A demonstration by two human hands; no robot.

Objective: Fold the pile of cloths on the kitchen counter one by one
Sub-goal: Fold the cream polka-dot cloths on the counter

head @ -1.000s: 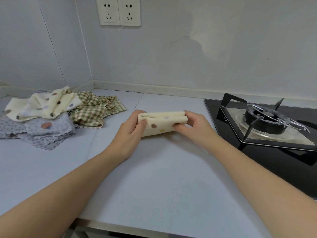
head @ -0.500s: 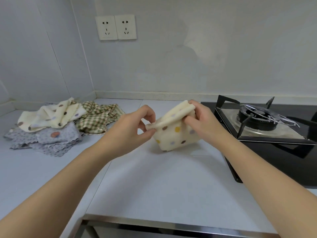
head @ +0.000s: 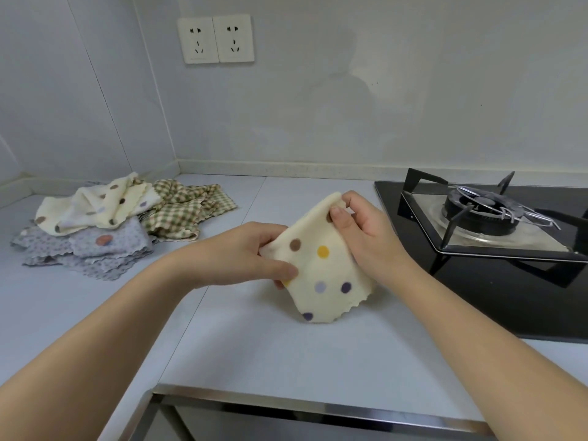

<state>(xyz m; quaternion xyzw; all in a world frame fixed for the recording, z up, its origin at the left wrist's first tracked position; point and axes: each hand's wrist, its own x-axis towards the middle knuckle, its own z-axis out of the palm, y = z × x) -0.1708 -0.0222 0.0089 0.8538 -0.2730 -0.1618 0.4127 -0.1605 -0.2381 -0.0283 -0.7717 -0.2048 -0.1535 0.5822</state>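
Two hands are closed on one cream dotted cloth [head: 324,268] over the counter [head: 286,351]: left edge pinched by the left hand [head: 254,253], top corner by the right hand [head: 362,230]. Beyond the left fingers the unfolded pile [head: 105,227] is seen, right of the right fingers a gas stove [head: 483,211].

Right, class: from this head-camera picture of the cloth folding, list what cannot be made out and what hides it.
Head view: number of cloths in the pile; they overlap.
Head view: far side of the spotted cloth; its front hides it.
Head view: fingers of the left hand, behind that cloth.
Head view: right end of the stove, cut by the frame.
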